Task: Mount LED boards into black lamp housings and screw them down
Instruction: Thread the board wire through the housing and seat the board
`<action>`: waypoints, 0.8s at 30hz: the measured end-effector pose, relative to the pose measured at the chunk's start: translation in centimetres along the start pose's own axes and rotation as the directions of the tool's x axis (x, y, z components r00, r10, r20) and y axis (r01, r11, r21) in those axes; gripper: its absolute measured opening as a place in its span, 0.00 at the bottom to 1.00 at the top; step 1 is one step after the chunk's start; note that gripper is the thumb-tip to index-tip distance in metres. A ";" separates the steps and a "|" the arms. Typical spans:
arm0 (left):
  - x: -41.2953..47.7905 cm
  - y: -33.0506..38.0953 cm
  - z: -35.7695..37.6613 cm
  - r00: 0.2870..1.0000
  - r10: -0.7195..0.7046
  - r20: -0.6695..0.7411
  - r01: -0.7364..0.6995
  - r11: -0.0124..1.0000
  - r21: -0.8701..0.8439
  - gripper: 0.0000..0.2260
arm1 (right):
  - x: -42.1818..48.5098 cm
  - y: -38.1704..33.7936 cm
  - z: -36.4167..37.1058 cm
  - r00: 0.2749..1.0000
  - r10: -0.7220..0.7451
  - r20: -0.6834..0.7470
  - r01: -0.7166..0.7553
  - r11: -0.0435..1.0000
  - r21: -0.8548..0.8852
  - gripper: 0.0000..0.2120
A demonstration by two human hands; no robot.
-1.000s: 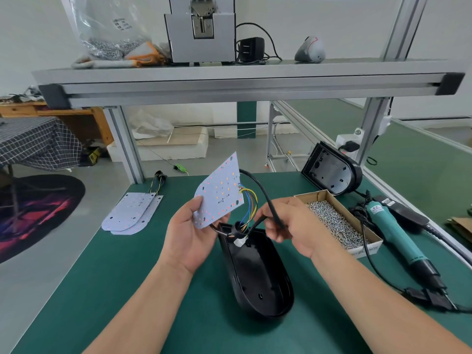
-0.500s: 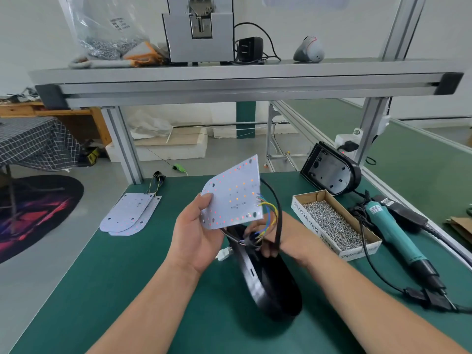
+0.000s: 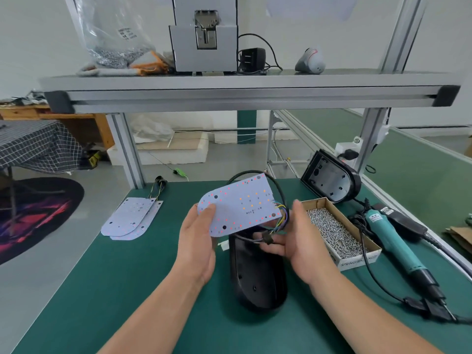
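Observation:
My left hand [image 3: 198, 238] holds a white LED board [image 3: 240, 204] by its rounded end, face up and tilted, above the near black lamp housing [image 3: 258, 274]. That housing lies open side up on the green mat. My right hand [image 3: 296, 233] is beside the board's right edge with its fingers curled under the coloured wires [image 3: 281, 215] and a small black connector. A black cable [image 3: 277, 186] loops behind the board. A second black housing [image 3: 332, 178] leans at the back right.
A cardboard box of screws [image 3: 339, 232] sits right of my hands. A teal electric screwdriver [image 3: 393, 241] with its cord lies further right. Spare LED boards [image 3: 132, 217] are stacked at the left. An aluminium shelf [image 3: 242, 94] spans overhead.
The LED board has swung from upright to nearly flat and moved right over the housing. My right hand let go of the black cable and now cups the wires beneath the board's edge.

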State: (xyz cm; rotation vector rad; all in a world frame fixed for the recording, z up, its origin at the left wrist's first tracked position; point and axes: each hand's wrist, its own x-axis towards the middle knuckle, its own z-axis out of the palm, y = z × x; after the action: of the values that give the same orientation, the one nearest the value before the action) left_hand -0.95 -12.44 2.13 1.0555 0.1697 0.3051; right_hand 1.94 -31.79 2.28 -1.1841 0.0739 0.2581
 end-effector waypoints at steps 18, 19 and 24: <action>-2.6 -1.1 1.1 0.973 0.075 0.218 -0.158 0.906 0.392 0.08 | 0.0 1.2 -0.9 0.974 -0.227 -0.017 0.224 0.969 -0.107 0.14; -2.6 -1.2 1.1 0.979 0.086 0.184 -0.152 0.912 0.380 0.11 | 0.1 1.1 -1.1 0.977 -0.213 -0.019 0.210 0.974 -0.087 0.13; -1.0 -1.7 0.4 0.996 -0.082 0.019 0.070 0.931 0.357 0.12 | 0.5 0.5 -2.8 0.989 -0.142 -0.030 0.142 0.990 -0.005 0.08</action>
State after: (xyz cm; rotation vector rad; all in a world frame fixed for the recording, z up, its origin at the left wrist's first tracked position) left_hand -1.47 -13.88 0.87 1.4099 0.2416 0.1886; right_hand 2.56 -34.09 0.71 -1.1907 0.0152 0.1153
